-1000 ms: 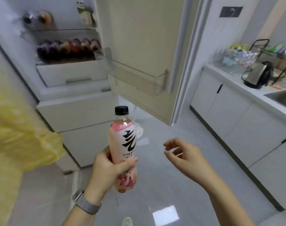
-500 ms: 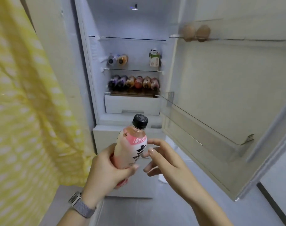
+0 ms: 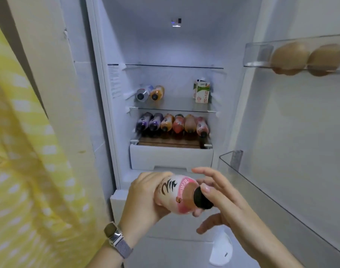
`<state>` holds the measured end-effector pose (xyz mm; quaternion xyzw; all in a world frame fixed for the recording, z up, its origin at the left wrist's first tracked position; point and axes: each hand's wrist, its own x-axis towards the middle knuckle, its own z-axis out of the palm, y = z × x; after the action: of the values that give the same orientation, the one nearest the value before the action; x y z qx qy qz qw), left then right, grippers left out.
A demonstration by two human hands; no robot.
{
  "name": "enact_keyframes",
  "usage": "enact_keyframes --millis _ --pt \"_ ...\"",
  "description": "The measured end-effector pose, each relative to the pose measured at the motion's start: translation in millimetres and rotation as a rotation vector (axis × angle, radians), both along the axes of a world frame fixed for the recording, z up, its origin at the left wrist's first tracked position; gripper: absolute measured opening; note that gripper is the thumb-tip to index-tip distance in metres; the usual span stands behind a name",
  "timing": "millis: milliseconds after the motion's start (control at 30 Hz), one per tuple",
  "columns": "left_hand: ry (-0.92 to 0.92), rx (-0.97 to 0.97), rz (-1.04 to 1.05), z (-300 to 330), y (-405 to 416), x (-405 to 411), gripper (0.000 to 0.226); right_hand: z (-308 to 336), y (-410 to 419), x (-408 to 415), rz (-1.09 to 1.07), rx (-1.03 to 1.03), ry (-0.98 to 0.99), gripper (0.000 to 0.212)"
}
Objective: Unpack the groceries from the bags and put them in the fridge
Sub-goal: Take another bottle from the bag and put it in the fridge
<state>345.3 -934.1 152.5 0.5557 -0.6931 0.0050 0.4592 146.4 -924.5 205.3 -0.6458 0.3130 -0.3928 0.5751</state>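
Head view: left hand (image 3: 144, 198) grips pink bottle (image 3: 175, 194) by its body, tipped sideways, cap toward right hand (image 3: 221, 202); right fingers loosely spread, thumb on black cap (image 3: 202, 199). Bottle in front of open fridge (image 3: 171, 45), below the drawer (image 3: 171, 157) and the row of bottles (image 3: 172, 123)

- A small lamp (image 3: 176, 23) on the fridge's back wall is glowing bluish-white, lighting the interior evenly.
- The row of bottles (image 3: 172, 123) is smearing with motion blur.
- The yellow cloth (image 3: 25, 151) is sitting soft and out of focus.
- The door shelves (image 3: 281, 198) are bowing at the wide-angle edge.
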Motion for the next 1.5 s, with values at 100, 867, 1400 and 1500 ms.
enact_keyframes --millis 100,867,1400,1500 --pt "-0.039 -0.069 0.029 9 -45 4 0.055 0 -41 11 -0.001 -0.026 0.011 0.053" --pt "-0.109 -0.147 0.137 67 -277 133 0.076 -4 -273 164 -0.157 0.064 -0.254 0.074" --pt "-0.277 0.16 0.175 79 -374 173 0.024 46 -412 168 -0.51 -0.063 0.346 0.064" --pt "-0.298 0.205 0.22 78 -383 174 0.025 53 -435 173 -0.528 -0.135 0.484 0.069"
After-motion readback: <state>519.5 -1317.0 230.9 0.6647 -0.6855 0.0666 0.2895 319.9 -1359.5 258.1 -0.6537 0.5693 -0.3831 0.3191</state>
